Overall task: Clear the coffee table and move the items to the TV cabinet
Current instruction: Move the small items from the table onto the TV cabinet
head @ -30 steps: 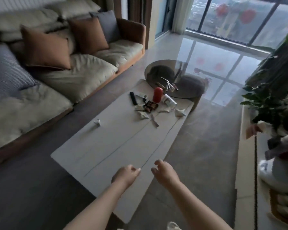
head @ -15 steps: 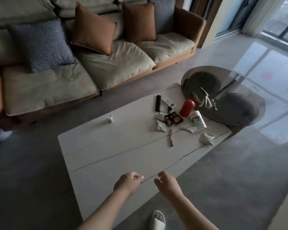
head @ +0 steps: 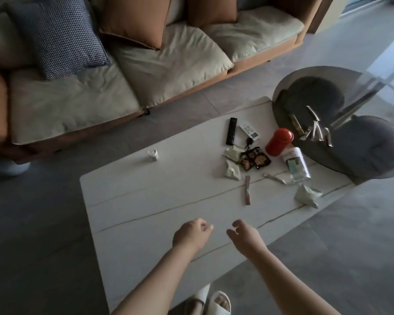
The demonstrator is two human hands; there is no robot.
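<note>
No item had yet been removed, judging by the layout: every object lay on the tabletop (head: 146, 201), and the TV cabinet was not in view. The whole clearing task therefore remained.

Nearest the camera, two hands hovered over the near part of the tabletop. The left hand (head: 191, 235) had loosely curled fingers and held nothing. The right hand (head: 246, 235) was likewise loosely curled and empty. Neither touched any item.

Positions below are given relative to the red bottle (head: 279, 142).

Count, near to far:
- One narrow sachet strip (head: 247, 189), nearer than the red bottle and left of it.
- One crumpled pale wrapper (head: 306, 196), nearer and right, close to the tabletop edge.
- One thin torn strip (head: 275, 178), nearer than the bottle.
- Two crumpled pale wrappers (head: 232, 169), nearer-left.
- One clear bottle (head: 296, 164) lying on its side, just beside the red bottle on its near side.
- One dark snack packet (head: 255, 158), left of the red bottle.
- One small white object (head: 152, 154), well apart to the left; its type could not be determined.
- One small dark item (head: 249, 142), left; type unclear.
- One red bottle.
- One black remote (head: 231, 131), farther-left.
- One white remote (head: 248, 130), just beside the black one.

Several slim sachets (head: 316, 130) lay on the round glass side table (head: 282, 105), beyond and right; exact count unclear.
</note>
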